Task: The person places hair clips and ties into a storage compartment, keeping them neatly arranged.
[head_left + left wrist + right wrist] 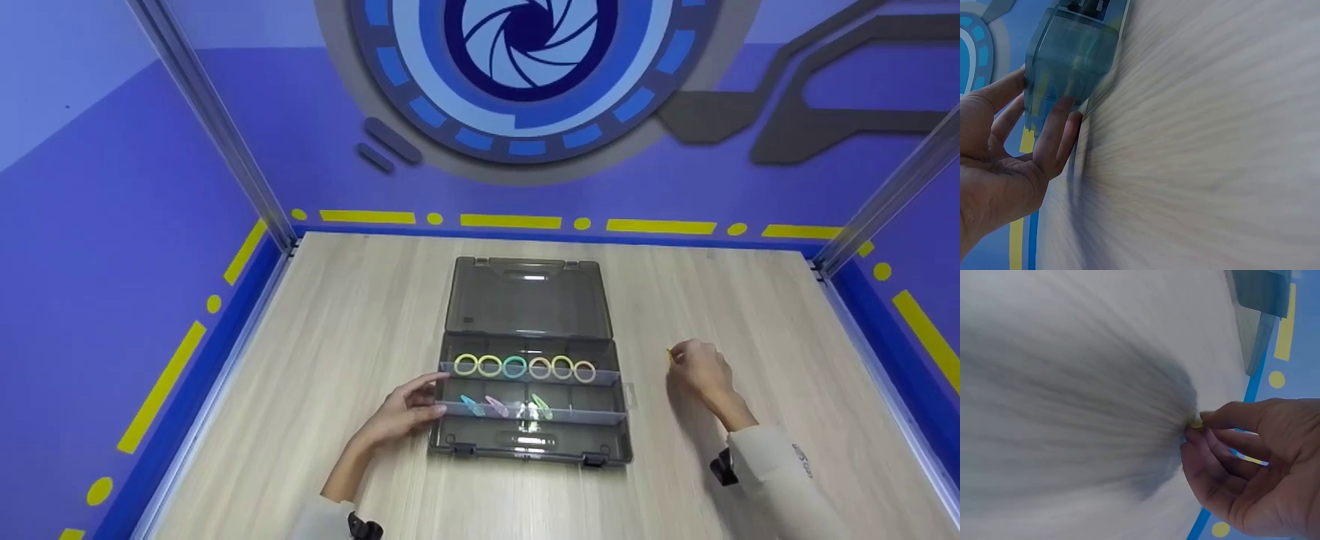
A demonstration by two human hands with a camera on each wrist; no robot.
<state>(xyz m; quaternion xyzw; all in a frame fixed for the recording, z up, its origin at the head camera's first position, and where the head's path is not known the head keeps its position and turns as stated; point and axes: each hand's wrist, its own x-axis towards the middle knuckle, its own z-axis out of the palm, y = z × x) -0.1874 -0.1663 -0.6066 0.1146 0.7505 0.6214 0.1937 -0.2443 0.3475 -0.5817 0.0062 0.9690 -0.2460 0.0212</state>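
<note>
A smoky see-through organizer box (480,441) lies on the table with its lid (525,300) folded back. Several hair ties (514,367) in yellow, green and peach stand in a row along its upper divider. Blue (472,406), pink (496,406) and green (541,406) hair clips sit along the lower divider. My left hand (405,411) holds the box's left side, its fingers and thumb at the rim; the left wrist view shows them against the box wall (1072,50). To the right of the box, my right hand (703,369) pinches a small yellow piece (1196,422), mostly hidden by fingertips.
The box and both hands are on a pale wood-look table (352,300). Blue panels with yellow marks (367,217) stand behind it and at both sides, with metal posts (255,180) at the corners. A clear latch tab (629,395) sticks out of the box's right side.
</note>
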